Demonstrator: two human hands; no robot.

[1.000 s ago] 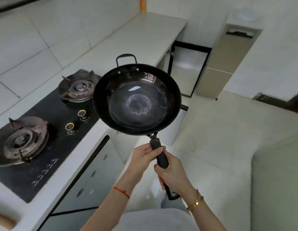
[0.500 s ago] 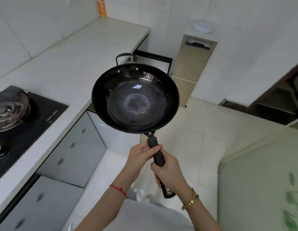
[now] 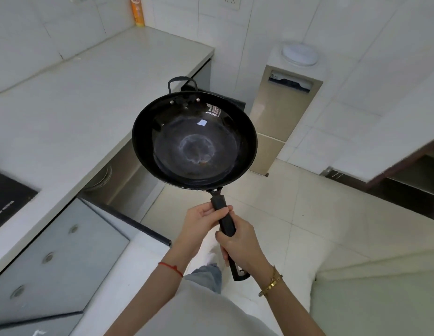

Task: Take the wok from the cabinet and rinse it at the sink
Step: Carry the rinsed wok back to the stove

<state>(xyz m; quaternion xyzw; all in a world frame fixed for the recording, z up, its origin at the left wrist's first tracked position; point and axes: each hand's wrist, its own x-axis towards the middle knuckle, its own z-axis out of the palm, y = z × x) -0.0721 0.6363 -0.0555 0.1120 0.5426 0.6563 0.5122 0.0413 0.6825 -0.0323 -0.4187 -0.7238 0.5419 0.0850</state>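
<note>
Head view: two hands, left hand [image 3: 203, 223] and right hand [image 3: 242, 246], clamp one black wok [image 3: 194, 140] by its handle, seemingly empty.

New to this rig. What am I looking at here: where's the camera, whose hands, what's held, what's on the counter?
There is no robot: a person wears one wide-angle camera on the head, looking down at their own bare hands. Both grip the long black handle of a round black metal wok, held in the air over the tiled floor. The left hand, red string at its wrist, is nearer the bowl; the right hand, with a gold bracelet, is lower. To the left runs a pale grey countertop with an orange bottle at its far corner. No sink is visible.
</note>
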